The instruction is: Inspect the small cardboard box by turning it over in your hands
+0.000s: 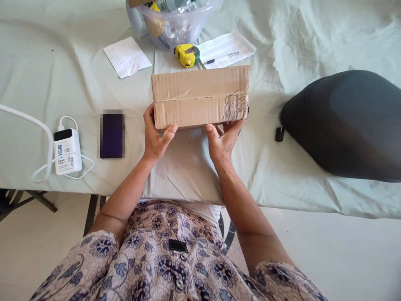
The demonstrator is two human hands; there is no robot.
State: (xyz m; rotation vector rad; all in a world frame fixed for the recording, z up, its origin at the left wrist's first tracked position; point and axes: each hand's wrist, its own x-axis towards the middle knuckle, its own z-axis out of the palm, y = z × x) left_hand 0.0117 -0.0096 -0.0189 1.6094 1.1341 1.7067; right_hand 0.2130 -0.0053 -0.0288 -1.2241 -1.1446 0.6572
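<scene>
A brown cardboard box, taped along its middle seam and scribbled on at the right end, is held just above the cloth-covered table. My left hand grips its near left corner, thumb on the front face. My right hand supports the near right underside, fingers curled beneath. Under the box lies a white padded parcel.
A yellow tape measure, a pen on a printed sheet, a folded paper and a clear plastic bucket sit behind the box. Left are a dark phone and a white power bank with cables. A black cushion lies right.
</scene>
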